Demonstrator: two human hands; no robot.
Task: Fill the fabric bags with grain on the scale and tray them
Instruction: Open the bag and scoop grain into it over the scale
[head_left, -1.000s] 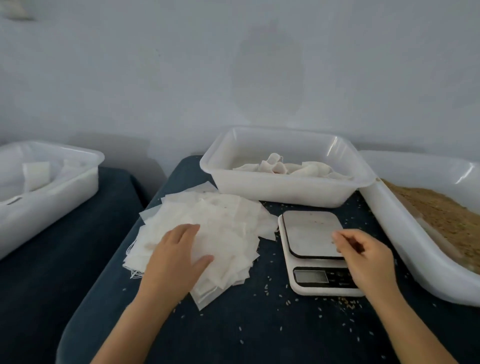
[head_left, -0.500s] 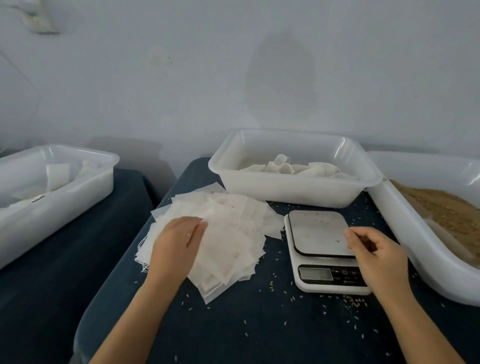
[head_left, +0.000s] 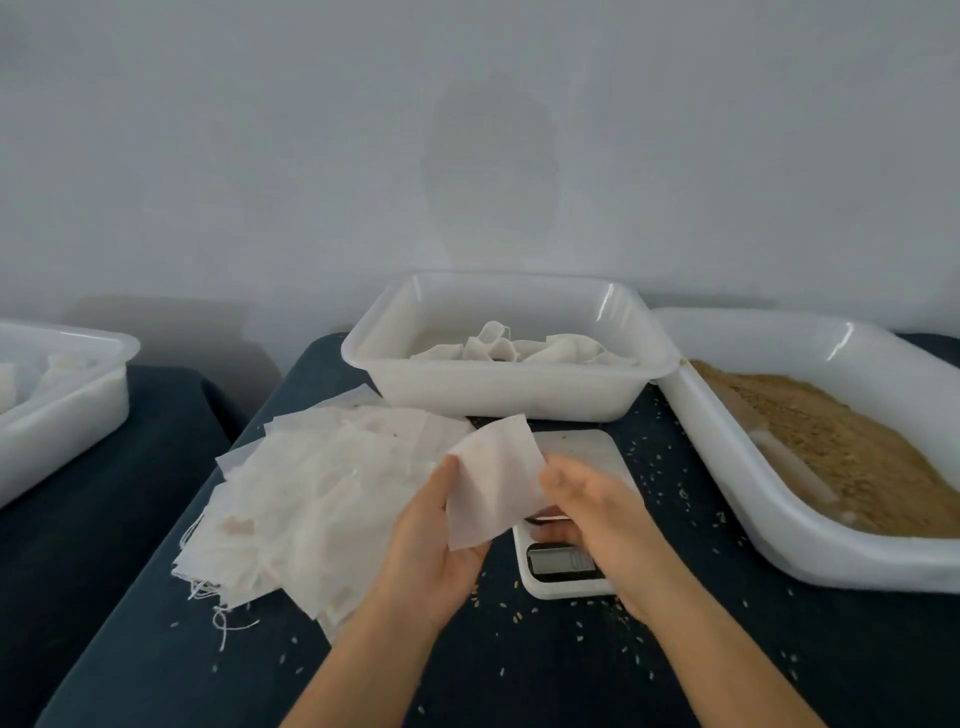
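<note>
Both of my hands have left their old spots: half a second ago my left hand lay flat on the heap of empty bags and my right hand hovered at the scale's right edge, and now they meet in front of me with one fabric bag lifted clear of the heap. I hold that bag up between them, above the left part of the scale. My left thumb and curled fingers pinch its lower left edge, with the bottom corner lying against my palm. My right fingers are bent and close together at the bag's right edge; I cannot tell whether they pinch it or only touch it. The bag is flat, white and tilted, its top corner pointing toward the tray of filled bags at the back of the table.

My right hand hides much of the scale's platform, and only part of its display shows below my wrist. To the right, the large tub holds brown grain, with a pale scoop handle lying in it. Loose kernels are scattered over the dark cloth around the scale. Far left, on a separate dark surface, another white tray holds a few pale pieces.
</note>
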